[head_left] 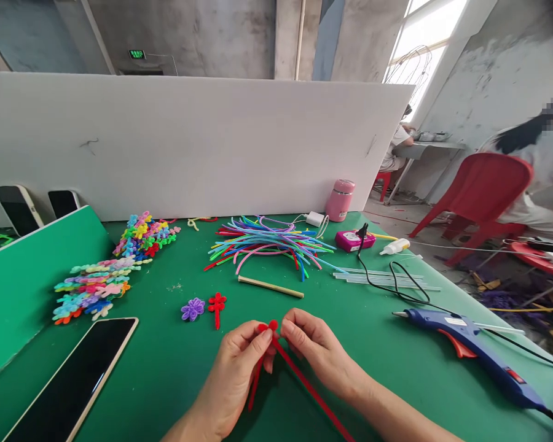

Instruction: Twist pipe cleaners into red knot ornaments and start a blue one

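Pinched between thumb and fingers of my left hand [239, 362] is a red pipe cleaner [306, 383], bent into small rounded loops at its top. One end hangs down below the fingers, while a longer one slants toward the lower right. My right hand [317, 347] is closed just beside the loops; whatever lies between its fingertips is hidden. Ahead of my left hand lie a red pipe-cleaner flower with a stem [217, 309] and a purple pipe-cleaner flower [193, 309]. A thin pale stick [271, 287] rests beyond both hands.
Colourful pipe cleaners [270, 242] lie behind the stick. Finished flowers [96, 285] are stacked left, near a phone [74, 383]. A blue glue gun [470, 350], its black cord and clear glue sticks [382, 279] occupy the right. A pink bottle [340, 201] stands by the white partition [203, 141].
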`<state>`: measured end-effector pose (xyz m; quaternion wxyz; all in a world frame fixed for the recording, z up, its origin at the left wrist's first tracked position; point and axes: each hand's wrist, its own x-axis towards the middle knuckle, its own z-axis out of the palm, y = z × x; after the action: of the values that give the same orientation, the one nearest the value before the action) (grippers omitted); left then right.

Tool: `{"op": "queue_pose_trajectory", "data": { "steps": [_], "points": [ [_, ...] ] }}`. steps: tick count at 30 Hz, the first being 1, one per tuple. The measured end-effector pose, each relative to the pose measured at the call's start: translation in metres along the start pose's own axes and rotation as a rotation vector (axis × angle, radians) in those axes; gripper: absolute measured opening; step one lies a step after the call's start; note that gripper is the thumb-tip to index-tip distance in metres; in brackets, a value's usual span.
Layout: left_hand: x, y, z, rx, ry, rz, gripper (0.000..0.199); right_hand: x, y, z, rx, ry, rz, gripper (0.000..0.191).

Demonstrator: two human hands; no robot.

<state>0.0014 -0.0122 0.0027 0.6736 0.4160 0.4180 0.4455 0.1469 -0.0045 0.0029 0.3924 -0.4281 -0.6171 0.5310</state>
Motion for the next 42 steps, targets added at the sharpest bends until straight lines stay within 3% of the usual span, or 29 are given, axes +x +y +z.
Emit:
{"op": "queue_pose_trajectory", "data": {
  "steps": [5,12,20,29,39,42],
  "points": [
    [0.0014,-0.0035,-0.0019,-0.042,0.054,0.029,0.017,-0.0022,-0.0008,0.0035,-0.089,-0.096,-0.016,0.034],
    [0.0015,-0.0027,0.0011,-0.113,0.022,-0.019,0.014,-0.0004,-0.0004,0.0045,0.008,-0.109,-0.045,0.036],
    [0.0036,-0.0027,-0.0008,-0.055,0.034,0.027,0.014,0.0005,0.0071,0.0036,0.028,-0.084,-0.011,0.042],
    [0.002,-0.0025,-0.002,-0.12,0.078,-0.016,0.011,0.002,0.004,0.0028,0.036,-0.084,-0.03,0.035],
    [0.0018,0.0018,0.0002,-0.036,0.038,0.021,0.014,-0.0006,0.0023,0.0016,-0.004,-0.167,0.011,0.037],
    [0.0021,0.0008,-0.0004,-0.036,0.036,0.014,0.017,0.0001,0.0018,0.0007,0.083,-0.202,0.023,0.04]
  ]
}}
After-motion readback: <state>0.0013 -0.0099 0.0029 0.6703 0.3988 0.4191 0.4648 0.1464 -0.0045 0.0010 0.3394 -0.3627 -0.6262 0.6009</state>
